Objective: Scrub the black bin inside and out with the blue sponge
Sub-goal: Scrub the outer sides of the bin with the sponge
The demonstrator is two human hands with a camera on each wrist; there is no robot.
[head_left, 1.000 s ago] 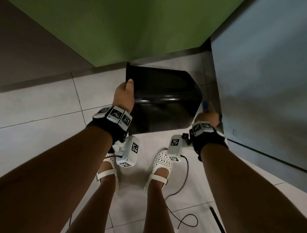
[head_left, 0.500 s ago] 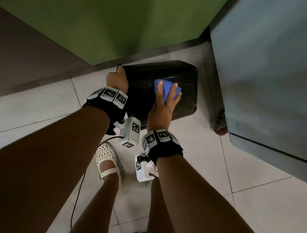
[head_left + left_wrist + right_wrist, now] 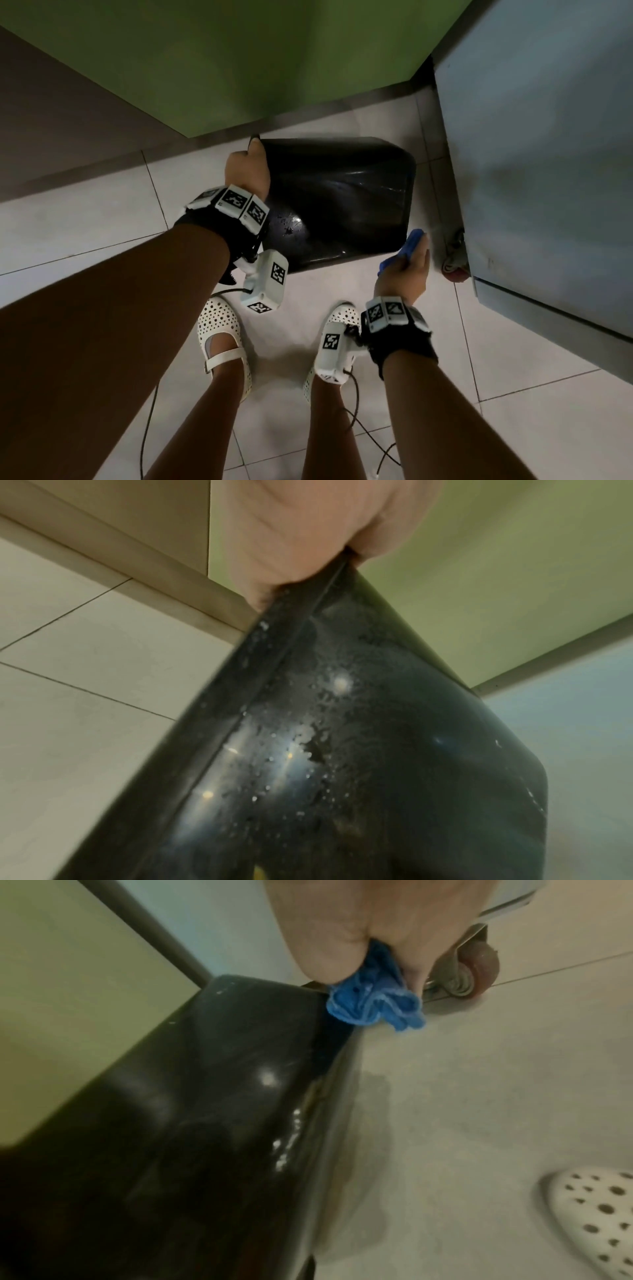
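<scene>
1. Lying tipped on the pale tiled floor [image 3: 102, 219], the glossy black plastic bin [image 3: 339, 202] shows a smooth, rounded-corner wall facing upward, its hard surface catching streaks of light and speckled with water droplets and patches of whitish film in the left wrist view [image 3: 342, 750].
2. The bin sits between a green wall [image 3: 239, 51] behind it and a grey-blue cabinet [image 3: 548, 154] on the person's right, whose reddish-brown caster wheel [image 3: 454, 267] stands just beside the bin's corner.
3. The left hand [image 3: 246, 171] reaches forward with the wrist bent down; its grip is closed over the bin's thin left edge, the thumb lying along the upper side. The left wrist view shows the palm [image 3: 308, 528] clamped on a raised ridge of that edge.
4. The right hand [image 3: 406, 274] is held at the bin's near right corner, fingers curled tightly round a soft, crumpled blue sponge [image 3: 409, 245] whose folded, fibrous end pokes out below the fingers.
5. In the right wrist view the sponge [image 3: 377, 1007] touches the bin's rounded corner [image 3: 240, 1069], just above the floor.
6. Two white perforated shoes [image 3: 222, 325] stand on the tiles near the bin, and a thin dark cable [image 3: 370, 435] trails across the floor by them.
</scene>
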